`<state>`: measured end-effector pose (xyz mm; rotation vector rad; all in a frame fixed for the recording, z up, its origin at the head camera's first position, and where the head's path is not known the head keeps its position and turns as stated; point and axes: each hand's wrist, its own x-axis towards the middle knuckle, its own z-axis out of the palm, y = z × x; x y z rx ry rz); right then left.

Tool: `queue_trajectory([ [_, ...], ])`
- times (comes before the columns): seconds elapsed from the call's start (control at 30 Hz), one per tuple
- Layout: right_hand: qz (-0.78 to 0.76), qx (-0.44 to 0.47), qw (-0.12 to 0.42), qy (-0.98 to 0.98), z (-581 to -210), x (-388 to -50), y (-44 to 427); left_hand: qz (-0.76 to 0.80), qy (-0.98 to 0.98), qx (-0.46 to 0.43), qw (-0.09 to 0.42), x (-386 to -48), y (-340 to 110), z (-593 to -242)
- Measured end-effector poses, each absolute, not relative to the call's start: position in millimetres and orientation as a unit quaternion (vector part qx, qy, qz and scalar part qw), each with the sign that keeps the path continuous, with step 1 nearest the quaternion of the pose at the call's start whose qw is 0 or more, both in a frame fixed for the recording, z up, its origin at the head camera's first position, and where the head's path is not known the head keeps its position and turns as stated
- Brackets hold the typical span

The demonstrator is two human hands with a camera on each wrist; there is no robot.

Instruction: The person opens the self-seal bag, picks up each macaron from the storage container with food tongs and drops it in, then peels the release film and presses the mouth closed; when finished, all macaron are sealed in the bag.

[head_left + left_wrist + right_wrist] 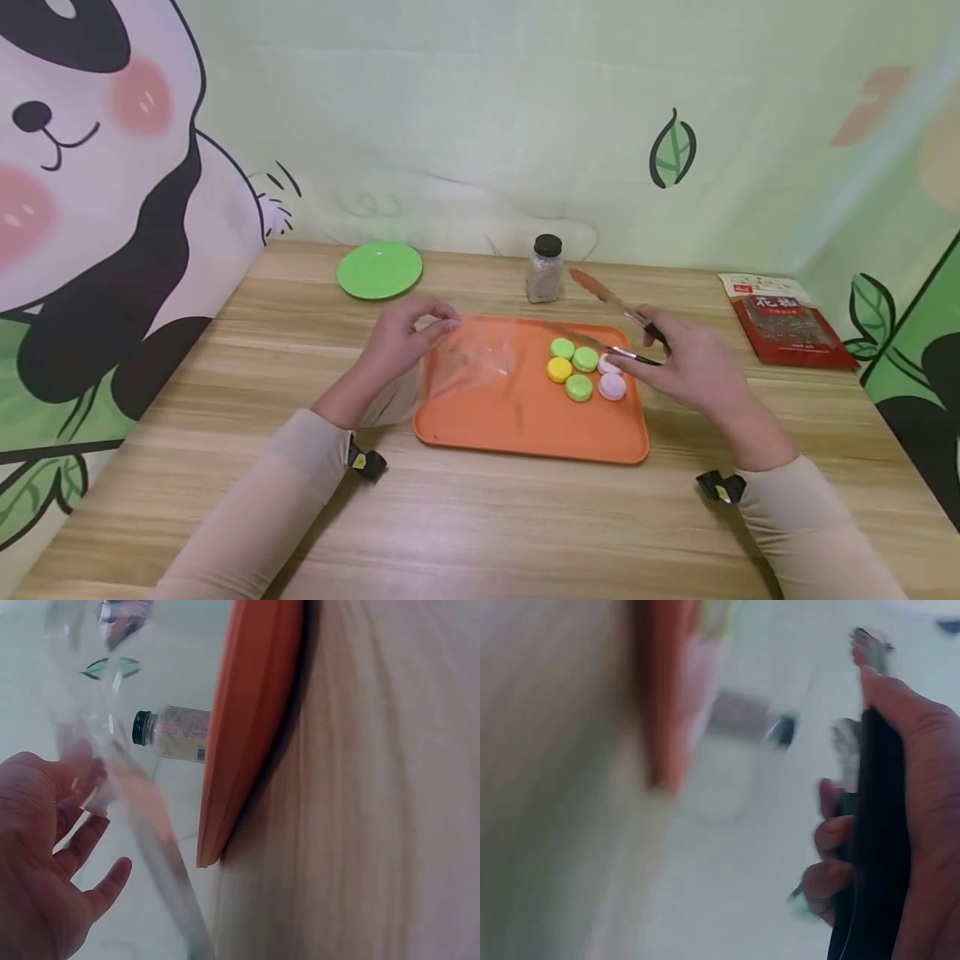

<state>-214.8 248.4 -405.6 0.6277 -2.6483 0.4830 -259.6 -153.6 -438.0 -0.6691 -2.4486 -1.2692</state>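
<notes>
R sleeve (821,533), fingers (831,834) w/ tongs (611,298)

1. Head: we look forward and down from the near side, over the tabletop (510,533) to the backdrop (465,125); widest view, farthest off.
2. Left wrist: we sit low, close to the left hand (37,847), facing the backdrop; view turned sideways, tabletop at right.
3. Right wrist: we're low again, close to the right hand (934,787), same facing, turned oppositely; tabletop at left, blurred.
4. Overlap: we see the orange tray (487,421) and jar (543,277) in all three.
</notes>
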Motion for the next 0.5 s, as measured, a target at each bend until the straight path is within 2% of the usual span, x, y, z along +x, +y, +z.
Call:
queue_trajectory([
  [0.07, 0.168, 0.242, 0.183, -0.938, -400, -213, 230, -0.447, -0.848, -0.239, 0.152, -259, -154, -438],
  [0.2, 0.163, 0.228, 0.139, -0.95, -392, -213, 203, -0.443, -0.841, -0.266, 0.161, -258, -152, -438],
  [0.4, 0.132, 0.207, 0.087, -0.965, -393, -220, 179, -0.482, -0.782, -0.356, 0.17, -254, -143, -435],
  [0.5, 0.128, 0.215, 0.063, -0.966, -396, -223, 174, -0.497, -0.749, -0.388, 0.204, -251, -139, -428],
])
